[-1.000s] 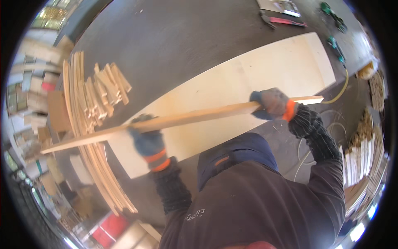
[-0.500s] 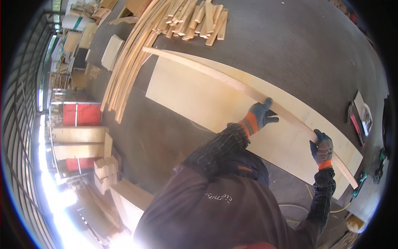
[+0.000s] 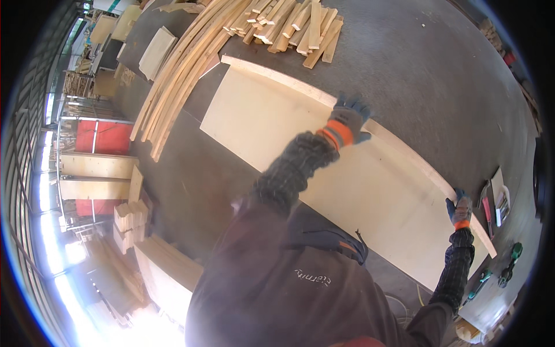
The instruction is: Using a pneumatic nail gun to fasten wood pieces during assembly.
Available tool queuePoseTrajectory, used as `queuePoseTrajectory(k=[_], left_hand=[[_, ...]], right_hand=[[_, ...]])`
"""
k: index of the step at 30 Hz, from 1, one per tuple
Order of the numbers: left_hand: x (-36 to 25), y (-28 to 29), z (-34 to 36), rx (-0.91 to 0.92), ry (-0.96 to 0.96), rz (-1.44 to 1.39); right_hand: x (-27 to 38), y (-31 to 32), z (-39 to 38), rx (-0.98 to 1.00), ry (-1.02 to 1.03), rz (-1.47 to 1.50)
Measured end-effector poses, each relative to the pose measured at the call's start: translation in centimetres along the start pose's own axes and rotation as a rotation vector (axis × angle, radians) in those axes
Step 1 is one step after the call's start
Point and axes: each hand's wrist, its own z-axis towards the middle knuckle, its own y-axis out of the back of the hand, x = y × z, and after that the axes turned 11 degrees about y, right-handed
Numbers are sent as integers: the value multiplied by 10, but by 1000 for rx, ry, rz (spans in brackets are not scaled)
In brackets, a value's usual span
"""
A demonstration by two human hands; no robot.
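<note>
A long pale wooden strip lies along the far edge of a large light plywood panel. My left hand, in a grey-blue glove with an orange cuff, rests flat over the strip near its middle, fingers stretched out and slightly smeared. Toward the strip's right end, my right hand, gloved alike, has its fingers wrapped round the wood. The panel's near edge runs close in front of my body.
Long wooden strips lie at the upper left beside a pile of short battens. At the far right are a red-handled tool and green-handled tools. Stacked boards stand to the left.
The strip has moved away from me, from across the panel to its far edge. My left hand has reached farther out with its fingers spread; my right hand has shifted slightly right along with the strip.
</note>
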Motion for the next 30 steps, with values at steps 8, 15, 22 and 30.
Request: queuePoseTrajectory(k=[8,15,22,30], left_hand=[[16,-32,48,640,76,41],[-1,-72,39,400,-14,-132],[4,-89,28,354,-57,-216],[-1,-77,35,413,-101,-194]], right_hand=[[-16,-29,4,2,-85,25],[-38,-41,-1,-45,-109,-54],[-44,-47,-12,-236,-71,42],[-37,-35,0,-276,-115,154]])
